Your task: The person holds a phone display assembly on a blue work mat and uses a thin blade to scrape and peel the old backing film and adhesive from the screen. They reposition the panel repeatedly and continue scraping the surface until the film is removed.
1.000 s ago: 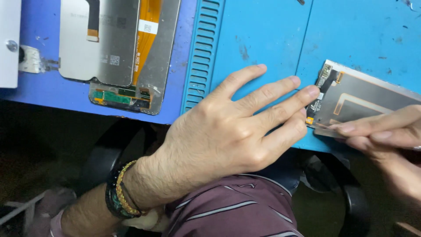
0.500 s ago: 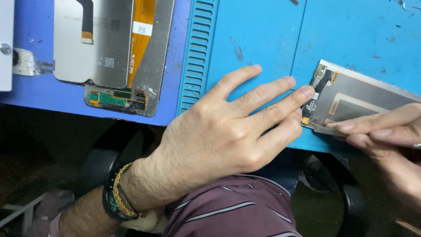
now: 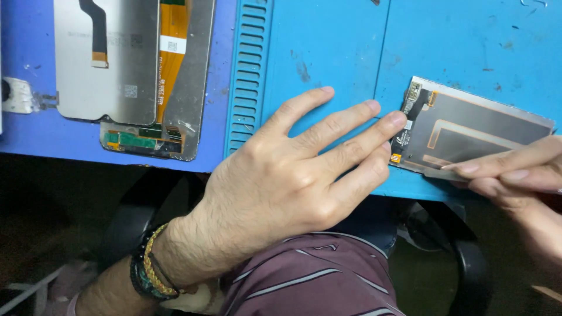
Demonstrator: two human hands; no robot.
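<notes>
Three flat phone display panels lie on the bench: two silvery ones (image 3: 105, 64) with orange ribbon cables on the dark blue mat (image 3: 35, 134), and one grey display panel with a copper trace (image 3: 474, 131) near the front edge of the lighter blue work mat (image 3: 328, 52). The left hand (image 3: 293, 181), fingers spread flat, touches its left end. The right hand (image 3: 515, 175), fingers together, presses its lower edge.

Blue workbench (image 3: 35, 140) above dark floor (image 3: 52, 216), black chair (image 3: 468, 263).
</notes>
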